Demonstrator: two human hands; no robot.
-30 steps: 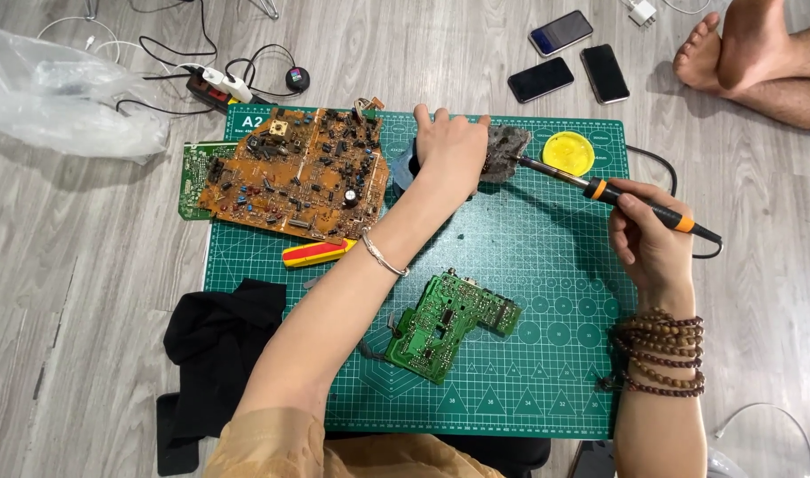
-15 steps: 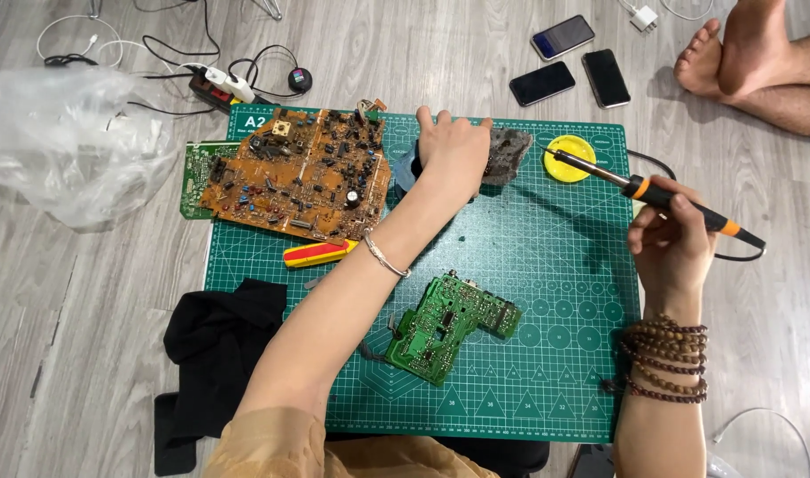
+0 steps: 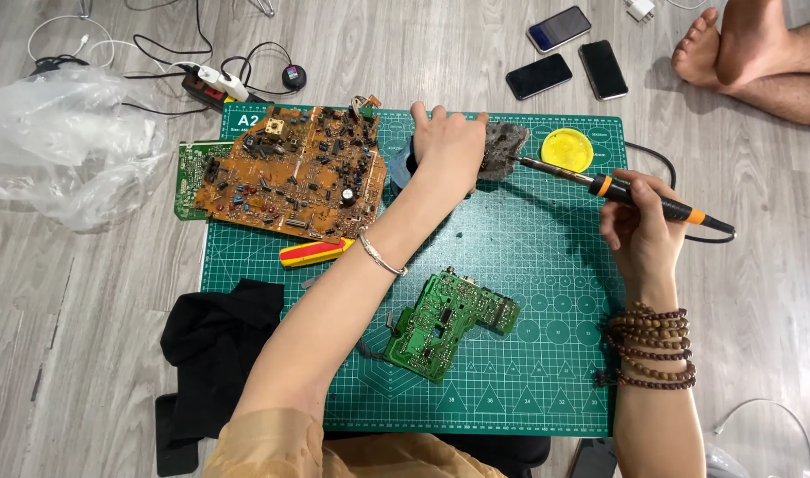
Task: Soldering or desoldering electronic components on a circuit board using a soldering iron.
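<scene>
My left hand [image 3: 449, 146] reaches across the green cutting mat [image 3: 529, 257] and presses down on a dark stand holding a grey cleaning sponge [image 3: 504, 140]. My right hand [image 3: 640, 221] grips a soldering iron [image 3: 626, 193] with a black and orange handle; its metal tip touches the sponge's right edge. A small green circuit board [image 3: 447, 320] lies on the mat near my left forearm. A large brown circuit board [image 3: 290, 173] crowded with components sits at the mat's upper left.
A yellow round tin [image 3: 567, 149] sits beside the sponge. A red-yellow screwdriver handle [image 3: 316, 252] lies below the brown board. Black cloth [image 3: 215, 345], a clear plastic bag [image 3: 60, 146], a power strip [image 3: 215, 84], three phones [image 3: 569, 49] and another person's bare foot [image 3: 732, 44] surround the mat.
My right hand has brought the soldering iron left and down from the yellow tin, so its tip now meets the sponge. My left hand stays on the stand.
</scene>
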